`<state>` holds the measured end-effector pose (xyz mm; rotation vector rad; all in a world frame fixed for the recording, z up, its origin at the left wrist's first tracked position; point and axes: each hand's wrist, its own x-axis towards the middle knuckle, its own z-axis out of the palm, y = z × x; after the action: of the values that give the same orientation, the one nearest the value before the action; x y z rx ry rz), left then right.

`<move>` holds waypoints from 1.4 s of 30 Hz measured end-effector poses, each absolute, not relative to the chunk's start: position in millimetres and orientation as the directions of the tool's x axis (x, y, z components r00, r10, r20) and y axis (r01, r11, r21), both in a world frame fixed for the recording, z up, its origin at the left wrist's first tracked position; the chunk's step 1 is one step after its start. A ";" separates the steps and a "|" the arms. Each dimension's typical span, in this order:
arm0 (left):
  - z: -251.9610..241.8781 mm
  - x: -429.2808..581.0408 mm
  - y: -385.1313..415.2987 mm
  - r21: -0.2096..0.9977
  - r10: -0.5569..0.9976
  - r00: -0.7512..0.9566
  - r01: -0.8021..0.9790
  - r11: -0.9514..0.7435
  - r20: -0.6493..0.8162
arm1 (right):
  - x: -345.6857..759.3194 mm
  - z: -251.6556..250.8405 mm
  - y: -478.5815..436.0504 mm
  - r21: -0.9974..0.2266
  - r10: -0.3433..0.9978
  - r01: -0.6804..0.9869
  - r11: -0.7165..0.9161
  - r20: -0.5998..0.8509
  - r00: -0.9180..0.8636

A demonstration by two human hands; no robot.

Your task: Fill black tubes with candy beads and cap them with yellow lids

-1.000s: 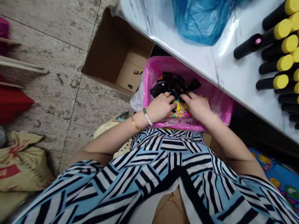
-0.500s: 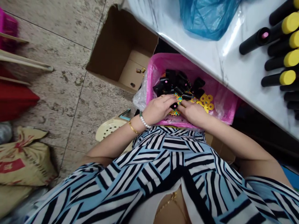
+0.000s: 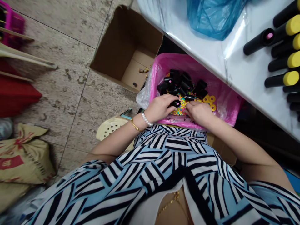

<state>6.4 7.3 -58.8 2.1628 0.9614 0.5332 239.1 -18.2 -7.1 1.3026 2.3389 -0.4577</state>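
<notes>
A pink basket [image 3: 225, 103] lined with clear plastic rests on my lap. It holds several short black tubes [image 3: 181, 86], a heap of small coloured beads [image 3: 180, 109] and yellow rings [image 3: 209, 100]. My left hand [image 3: 159, 107] is curled around one short black tube with a pink end [image 3: 176, 103] just above the beads. My right hand [image 3: 199, 113] lies beside it with fingertips pinched together over the beads; what they hold is too small to make out.
A white marble table [image 3: 229, 68] runs along the right, carrying a blue plastic bag [image 3: 213, 17] and rows of long black tubes with yellow caps [image 3: 281, 61]. An open cardboard box [image 3: 127, 51] stands on the stone floor. Sacks [image 3: 23, 156] lie at the left.
Both hands have drawn back toward the near rim of the basket. The left hand has lifted a black tube out of the pile, and the yellow rings have come into view.
</notes>
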 end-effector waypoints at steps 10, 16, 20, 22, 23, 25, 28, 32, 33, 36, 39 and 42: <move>-53.5 2.7 9.1 0.749 0.756 0.652 0.473 -0.464 0.056 | 254.2 -23.3 -5.0 -0.179 0.442 0.540 0.822 -0.396 -0.804; -36.5 21.5 -2.0 0.323 0.731 0.673 0.720 -0.614 -0.111 | 231.2 -26.7 -10.9 -0.101 0.565 0.666 0.739 -0.446 -0.694; -15.9 29.6 -2.5 0.245 0.752 0.646 0.756 -0.607 -0.131 | 229.9 -29.5 -10.6 -0.181 0.579 0.698 0.693 -0.437 -0.688; -13.2 26.7 -1.5 0.273 0.765 0.638 0.755 -0.596 -0.093 | 235.8 -29.7 -6.4 -0.262 0.674 0.781 0.567 -0.399 -0.622; -14.5 23.7 -1.1 0.308 0.765 0.641 0.743 -0.594 -0.072 | 239.3 -30.2 -4.0 -0.349 0.721 0.810 0.471 -0.378 -0.582; -21.1 16.0 -0.5 0.410 0.762 0.647 0.704 -0.580 -0.034 | 245.5 -33.3 -0.4 -0.590 0.780 0.781 0.206 -0.383 -0.495; -34.5 4.5 -0.7 0.567 0.787 0.617 0.647 -0.510 0.004 | 250.8 -42.8 0.5 -0.794 0.736 0.544 -0.272 -0.536 -0.414; -43.9 -2.5 -1.9 0.664 0.816 0.578 0.602 -0.444 0.022 | 254.2 -50.7 -0.8 -0.804 0.666 0.396 -0.444 -0.592 -0.455; -44.1 -2.8 -2.0 0.668 0.814 0.581 0.596 -0.445 0.024 | 254.7 -49.5 -0.2 -0.820 0.686 0.437 -0.369 -0.558 -0.467; -42.7 -1.9 -1.6 0.634 0.804 0.595 0.615 -0.469 0.018 | 252.2 -39.5 3.5 -0.733 0.763 0.679 0.038 -0.417 -0.493; -41.8 0.2 -1.0 0.533 0.805 0.593 0.675 -0.511 0.022 | 241.5 -28.4 4.9 -0.378 0.759 0.822 0.427 -0.345 -0.553; -43.2 3.2 -1.5 0.457 0.809 0.586 0.710 -0.536 0.039 | 225.4 -27.2 0.0 -0.163 0.651 0.748 0.643 -0.398 -0.646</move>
<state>3.2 -1.5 -43.2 2.4241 1.2229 0.3460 225.4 0.0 -27.2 1.1230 2.5618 -0.4537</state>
